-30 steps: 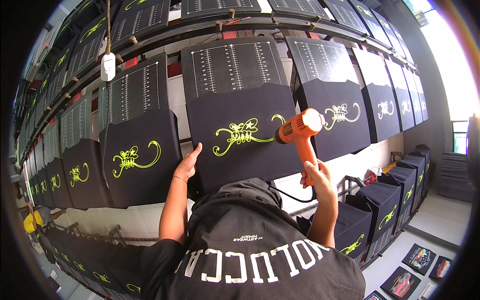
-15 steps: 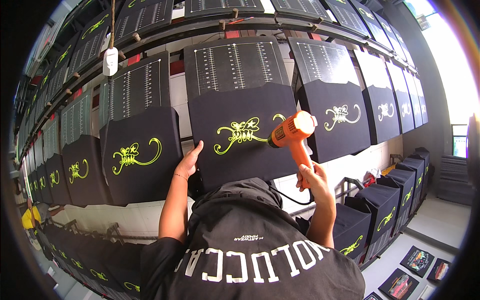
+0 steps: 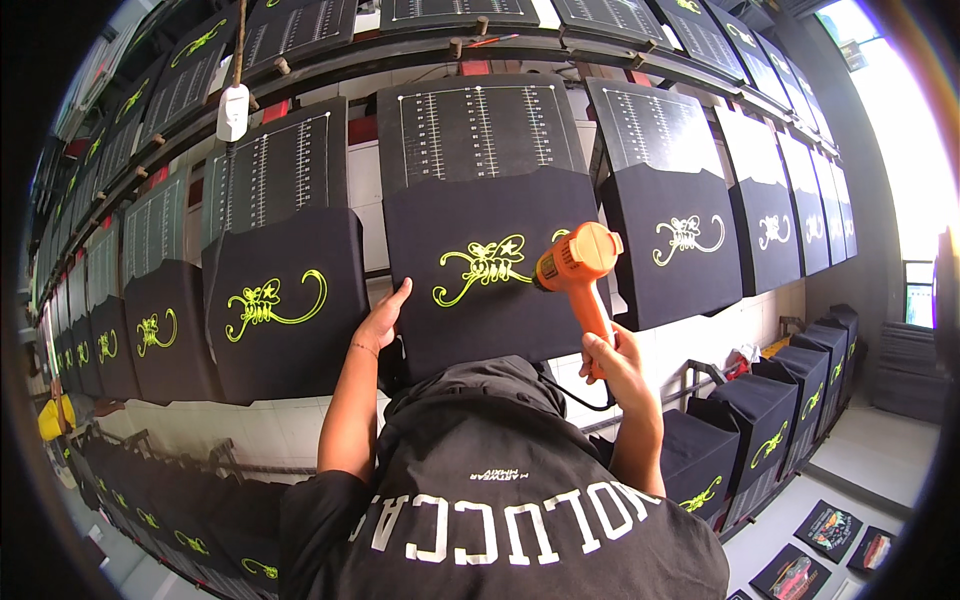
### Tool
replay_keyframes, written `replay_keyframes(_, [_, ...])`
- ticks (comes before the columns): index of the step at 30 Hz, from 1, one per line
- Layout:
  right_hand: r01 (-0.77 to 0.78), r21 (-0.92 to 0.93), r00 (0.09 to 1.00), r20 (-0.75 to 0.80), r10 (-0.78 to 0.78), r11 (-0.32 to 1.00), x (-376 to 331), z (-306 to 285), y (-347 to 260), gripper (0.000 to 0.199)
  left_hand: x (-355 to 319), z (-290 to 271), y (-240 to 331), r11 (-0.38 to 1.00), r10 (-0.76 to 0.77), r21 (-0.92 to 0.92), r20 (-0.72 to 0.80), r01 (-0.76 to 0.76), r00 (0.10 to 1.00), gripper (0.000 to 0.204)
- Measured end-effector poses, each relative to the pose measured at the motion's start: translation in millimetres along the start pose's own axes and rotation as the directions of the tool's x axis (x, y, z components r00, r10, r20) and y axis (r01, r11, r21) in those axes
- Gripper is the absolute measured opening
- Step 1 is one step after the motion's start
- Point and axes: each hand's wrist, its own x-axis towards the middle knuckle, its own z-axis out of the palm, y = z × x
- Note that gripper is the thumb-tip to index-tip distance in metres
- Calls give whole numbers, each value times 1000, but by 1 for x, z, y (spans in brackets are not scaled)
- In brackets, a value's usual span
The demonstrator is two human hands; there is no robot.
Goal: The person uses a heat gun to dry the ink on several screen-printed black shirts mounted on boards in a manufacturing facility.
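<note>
Heat gun, gripped by the right hand, points at the yellow print on a black shirt that the open left hand seemingly presses flat, similar shirts alongside.

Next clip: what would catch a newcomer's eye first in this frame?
The orange heat gun at centre, gripped by the right hand and aimed at the neon-yellow scorpion-like print on a black shirt stretched over a board. The left hand rests on that shirt's left edge. A long curving row of matching printed shirts runs off to both sides.
</note>
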Motion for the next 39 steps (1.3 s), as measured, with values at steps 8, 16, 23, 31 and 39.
replay_keyframes(8, [8, 8, 1000, 13, -8, 1000, 4, 9, 2, 25, -3, 1, 4, 999, -15, 31, 16, 15, 1000, 84])
replay_keyframes(16, [-4, 20, 999, 33, 3, 1000, 10, 15, -3, 24, -1, -3, 3, 999, -14, 43, 9, 13, 1000, 73])
replay_keyframes(23, [-14, 11, 999, 46, 13, 1000, 18, 22, -12, 26, 4, -5, -4, 997, 32, 70, -19, -31, 999, 72])
replay_keyframes(31, [-19, -3, 997, 76, 19, 1000, 25, 22, -10, 28, -4, 7, 1, 987, 104, 126, -23, -101, 994, 79])
replay_keyframes(39, [-17, -8, 989, 144, 18, 1000, 29, 9, -7, 28, -18, 26, -1, 948, 189, 287, -165, -137, 968, 87])
